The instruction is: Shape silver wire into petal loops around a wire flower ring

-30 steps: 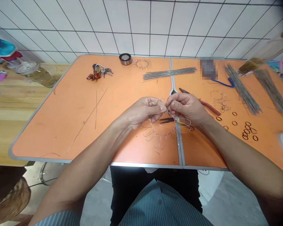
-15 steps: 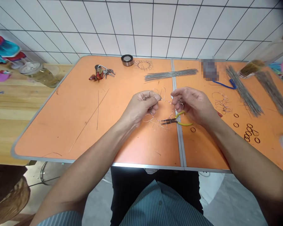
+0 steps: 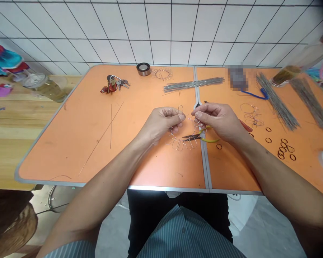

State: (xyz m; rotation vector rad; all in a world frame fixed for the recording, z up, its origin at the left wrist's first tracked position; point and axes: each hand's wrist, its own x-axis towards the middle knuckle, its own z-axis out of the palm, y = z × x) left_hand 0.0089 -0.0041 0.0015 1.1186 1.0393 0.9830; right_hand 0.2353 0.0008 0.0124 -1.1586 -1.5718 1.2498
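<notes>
Between my hands is a thin wire ring [image 3: 179, 140] bent into several small loops round its edge. My left hand [image 3: 167, 120] pinches its left side between thumb and fingers. On the opposite side, my right hand [image 3: 214, 117] has thumb and forefinger pressed together on the wire. Yellow-handled pliers [image 3: 210, 140] lie on the table just below the hands, their jaws overlapping the ring in view. A second tool with a red handle [image 3: 246, 126] lies partly hidden beneath my right hand.
Bundles of straight wire [image 3: 193, 85] lie at the back and right. A tape roll [image 3: 143, 69], keys [image 3: 121, 84], another looped wire ring [image 3: 162, 74] and several small brown rings [image 3: 282, 148] are spread over the orange table [image 3: 70, 143]. A jar [image 3: 44, 86] stands left.
My right thumb and forefinger have closed together on the wire. The ring's upper part has shifted slightly, and the red-handled tool shows more. The view has moved a little.
</notes>
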